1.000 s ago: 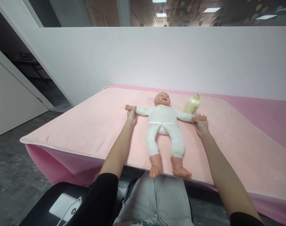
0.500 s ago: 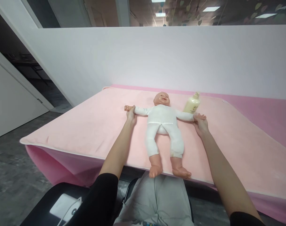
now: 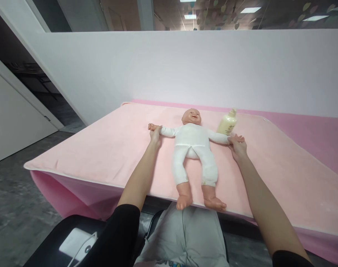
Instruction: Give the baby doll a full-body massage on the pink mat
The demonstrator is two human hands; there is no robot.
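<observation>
Doll (image 3: pixel 191 138) is lying face-up, arms extending sideways. Left hand (image 3: pixel 155 136) is grasping one doll wrist, right hand (image 3: pixel 238 148) the other; fingers are curling around both. Bottle (image 3: pixel 227 124) is sitting beside doll.

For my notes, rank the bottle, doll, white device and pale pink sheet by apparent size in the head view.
1. Pale pink sheet
2. Doll
3. White device and bottle: unsure; the device is nearer the camera.
</observation>
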